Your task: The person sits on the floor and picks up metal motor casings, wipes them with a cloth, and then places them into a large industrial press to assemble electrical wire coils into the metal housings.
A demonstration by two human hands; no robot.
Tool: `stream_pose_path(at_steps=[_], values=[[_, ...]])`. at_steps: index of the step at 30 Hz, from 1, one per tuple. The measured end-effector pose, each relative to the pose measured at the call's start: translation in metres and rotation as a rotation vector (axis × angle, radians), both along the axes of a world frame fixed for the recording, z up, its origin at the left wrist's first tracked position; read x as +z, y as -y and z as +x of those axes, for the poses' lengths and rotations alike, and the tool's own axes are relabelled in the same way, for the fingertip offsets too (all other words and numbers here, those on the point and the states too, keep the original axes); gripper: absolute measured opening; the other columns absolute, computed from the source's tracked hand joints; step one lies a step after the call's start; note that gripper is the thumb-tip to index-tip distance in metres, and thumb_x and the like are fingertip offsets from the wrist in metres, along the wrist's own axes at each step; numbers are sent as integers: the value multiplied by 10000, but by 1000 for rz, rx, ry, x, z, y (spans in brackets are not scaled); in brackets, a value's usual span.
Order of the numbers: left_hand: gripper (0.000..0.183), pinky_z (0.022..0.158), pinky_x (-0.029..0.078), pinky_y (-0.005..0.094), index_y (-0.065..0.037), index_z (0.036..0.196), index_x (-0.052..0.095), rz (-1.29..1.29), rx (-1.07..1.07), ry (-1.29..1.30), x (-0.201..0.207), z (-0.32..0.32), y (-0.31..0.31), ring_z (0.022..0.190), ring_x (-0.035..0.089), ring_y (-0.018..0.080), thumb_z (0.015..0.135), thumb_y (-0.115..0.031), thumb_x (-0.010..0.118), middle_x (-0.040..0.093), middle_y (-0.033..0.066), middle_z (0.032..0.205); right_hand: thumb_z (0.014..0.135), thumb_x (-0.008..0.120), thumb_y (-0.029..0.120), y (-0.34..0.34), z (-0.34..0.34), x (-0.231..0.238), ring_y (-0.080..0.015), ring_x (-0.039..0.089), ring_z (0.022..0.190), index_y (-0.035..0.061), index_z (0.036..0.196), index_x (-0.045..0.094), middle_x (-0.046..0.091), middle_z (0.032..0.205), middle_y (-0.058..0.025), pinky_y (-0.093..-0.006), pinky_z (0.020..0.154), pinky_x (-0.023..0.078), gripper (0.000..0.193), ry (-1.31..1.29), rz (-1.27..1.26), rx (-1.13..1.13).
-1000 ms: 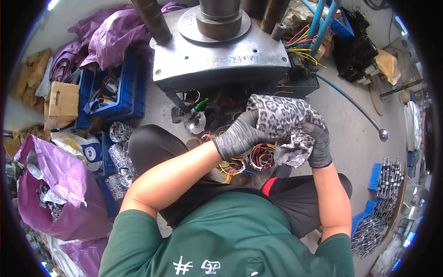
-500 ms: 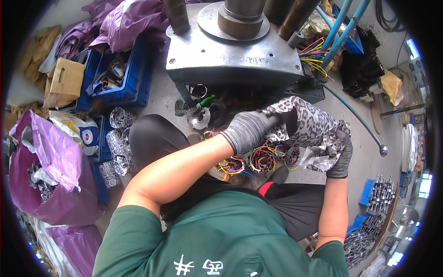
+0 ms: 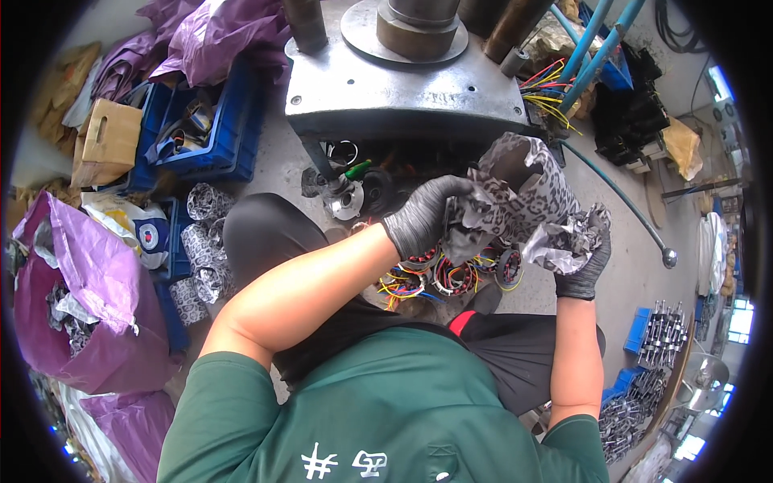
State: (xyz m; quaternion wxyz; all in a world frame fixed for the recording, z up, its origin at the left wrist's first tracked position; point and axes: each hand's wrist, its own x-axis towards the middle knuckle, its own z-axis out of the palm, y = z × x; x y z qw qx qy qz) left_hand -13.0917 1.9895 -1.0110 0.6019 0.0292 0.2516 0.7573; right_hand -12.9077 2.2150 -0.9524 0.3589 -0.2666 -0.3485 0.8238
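Observation:
A hollow cylinder in grey leopard-print wrapping (image 3: 541, 197) is held up between my hands, tilted, with its open end toward the metal bench. My left hand (image 3: 425, 219), in a dark grey glove, is closed on the loose, crumpled wrapping at the cylinder's left edge. At the lower right, my right hand (image 3: 585, 270), gloved alike, grips a bunched grey piece of the wrapping (image 3: 555, 245). Its fingers are partly hidden behind the folds. Below the cylinder lie several motor stators (image 3: 455, 275) with red, yellow and blue wires.
A heavy metal bench (image 3: 403, 84) stands ahead, with a blue lever (image 3: 620, 197) ending in a ball at its right. Leftward are a purple sack (image 3: 153, 322), blue crates (image 3: 241, 129) and leopard-wrapped cylinders (image 3: 211, 249). Metal shafts (image 3: 664, 334) fill blue trays on the right.
The cylinder has tipped more upright, and its open end has risen. My left hand has drawn loose wrapping down and left from the rim. My right hand has shifted slightly left and down.

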Motion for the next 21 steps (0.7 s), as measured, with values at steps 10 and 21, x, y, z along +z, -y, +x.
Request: stream_pose_path(at_steps=[10, 21], values=[[269, 766, 568, 425, -68, 1068, 731, -203, -396, -1684, 30, 40, 7, 918, 694, 357, 832, -192, 691, 712, 182, 989, 954, 617, 238, -20, -6, -18, -278, 650, 984, 93, 1047, 618, 668, 1021, -117, -456, 897, 538, 173, 74, -62, 62], [542, 936, 520, 375, -18, 1318, 565, -507, -3, -744, -17, -17, -15, 993, 655, 220, 875, -283, 729, 685, 142, 1087, 909, 644, 158, 5, 4, -2, -242, 666, 1003, 56, 1161, 611, 664, 1075, -93, -393, 918, 551, 274, 58, 43, 117]])
